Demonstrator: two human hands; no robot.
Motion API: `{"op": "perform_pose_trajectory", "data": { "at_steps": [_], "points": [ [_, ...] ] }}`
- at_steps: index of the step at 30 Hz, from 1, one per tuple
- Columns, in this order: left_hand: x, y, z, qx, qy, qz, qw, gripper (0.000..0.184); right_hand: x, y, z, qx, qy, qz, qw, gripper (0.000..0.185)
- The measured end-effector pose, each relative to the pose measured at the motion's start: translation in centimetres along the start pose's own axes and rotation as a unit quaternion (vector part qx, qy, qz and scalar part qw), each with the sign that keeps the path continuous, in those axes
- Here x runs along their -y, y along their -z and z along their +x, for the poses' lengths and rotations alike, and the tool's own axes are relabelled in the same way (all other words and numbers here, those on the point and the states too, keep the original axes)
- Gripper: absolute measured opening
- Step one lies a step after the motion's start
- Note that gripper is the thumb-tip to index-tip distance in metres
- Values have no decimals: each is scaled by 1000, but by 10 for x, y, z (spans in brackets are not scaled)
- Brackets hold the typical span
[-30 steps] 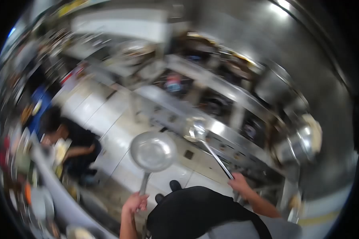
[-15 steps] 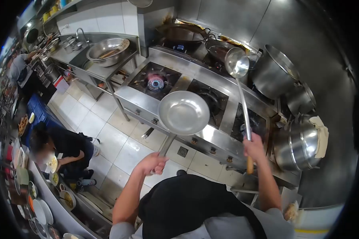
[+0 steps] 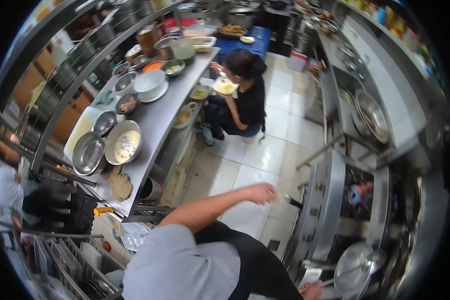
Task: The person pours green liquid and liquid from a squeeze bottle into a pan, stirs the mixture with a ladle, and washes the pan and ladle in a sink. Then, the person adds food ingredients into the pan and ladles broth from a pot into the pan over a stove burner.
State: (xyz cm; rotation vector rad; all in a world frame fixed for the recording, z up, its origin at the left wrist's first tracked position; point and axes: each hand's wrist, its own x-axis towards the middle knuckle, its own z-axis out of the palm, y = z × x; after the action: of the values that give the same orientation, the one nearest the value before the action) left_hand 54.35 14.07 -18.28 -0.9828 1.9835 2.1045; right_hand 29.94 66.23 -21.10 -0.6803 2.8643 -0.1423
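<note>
My left hand [image 3: 261,194] hangs in the air over the tiled floor, its fingers loosely curled and nothing visible in them. At the bottom right, my right hand [image 3: 313,290] grips the handle of a long metal ladle [image 3: 341,275] near its wooden end. The ladle's bowl lies over a round metal frying pan [image 3: 349,270] on the stove. The pan's handle points toward me, with neither hand seen on it.
A steel counter [image 3: 155,112] on the left bears bowls, stacked plates and a beige lump [image 3: 119,185]. A seated person [image 3: 247,95] holds a plate of food. The stove [image 3: 310,215] stands at right, one burner [image 3: 356,195] lit. Behind it is a sink table with a large basin [image 3: 372,117].
My view has swung left toward the counter. My left hand has let go of the pan, which now sits on the stove. The ladle has come down from upright to over the pan.
</note>
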Motion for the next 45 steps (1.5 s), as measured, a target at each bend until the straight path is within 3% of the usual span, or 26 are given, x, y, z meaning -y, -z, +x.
{"op": "perform_pose_trajectory", "data": {
  "at_steps": [2,4,5,6,7,8,10,11,12,14,18,20,24,28,31,32,33,35,36,38,39,41,45],
  "points": [
    [21,121,-56,-168,16,-33,985,23,-38,-56,55,-79,-69,83,991,30],
    [49,245,-103,-324,-21,8,946,25,-60,-78,97,-101,-43,64,992,30],
    [39,293,-131,-436,-14,14,900,23,-67,-79,111,-163,86,-97,978,31],
    [38,348,-147,-473,-14,49,880,15,-56,-77,124,-220,211,-253,918,32],
    [46,404,-151,-487,-32,-65,871,17,-20,-67,126,-223,214,-258,915,32],
    [26,432,-154,-565,-53,-93,818,19,21,-48,121,-201,165,-243,935,30],
    [35,509,-123,-517,-123,-334,778,27,86,-16,114,-156,62,-212,963,27],
    [38,538,-103,-475,-139,-461,736,32,115,-7,109,-158,58,-217,961,27],
    [48,569,-82,-467,-139,-465,739,32,143,3,105,-153,23,-182,971,26],
    [55,619,-38,-535,-183,-594,573,42,204,9,106,-133,-72,-41,988,25],
    [67,660,-6,-589,-200,-617,482,38,283,18,92,-126,-229,213,942,23],
    [45,643,-16,-632,-192,-601,449,40,298,16,79,-137,-280,302,901,23],
    [52,613,-4,-632,-232,-567,474,44,295,10,54,-179,-333,438,815,22],
    [89,531,8,-496,-295,-491,653,38,286,-6,21,-112,-312,566,755,13],
    [155,482,38,-382,-277,-435,767,38,305,-2,-14,-150,-304,645,685,20],
    [86,392,4,-411,-241,-391,788,41,290,-20,-19,-223,-365,617,661,13],
    [69,335,-3,-409,-167,-319,839,36,302,23,-37,-181,-329,659,652,11],
    [95,275,22,-194,-130,-349,908,28,278,44,-53,-153,-332,641,675,13],
    [80,224,26,-158,-91,-315,931,28,255,51,-63,-161,-340,648,662,13],
    [20,104,28,-78,-41,-287,954,31,219,61,-75,-135,-359,589,711,12],
    [-11,53,31,-29,-27,-291,956,35,202,66,-80,-130,-361,596,705,12],
    [-54,-43,54,146,-80,-283,945,35,163,75,-89,-134,-357,549,744,9],
    [-127,-227,110,220,-145,-94,960,28,108,80,-108,-144,-342,551,747,9]
  ]
}}
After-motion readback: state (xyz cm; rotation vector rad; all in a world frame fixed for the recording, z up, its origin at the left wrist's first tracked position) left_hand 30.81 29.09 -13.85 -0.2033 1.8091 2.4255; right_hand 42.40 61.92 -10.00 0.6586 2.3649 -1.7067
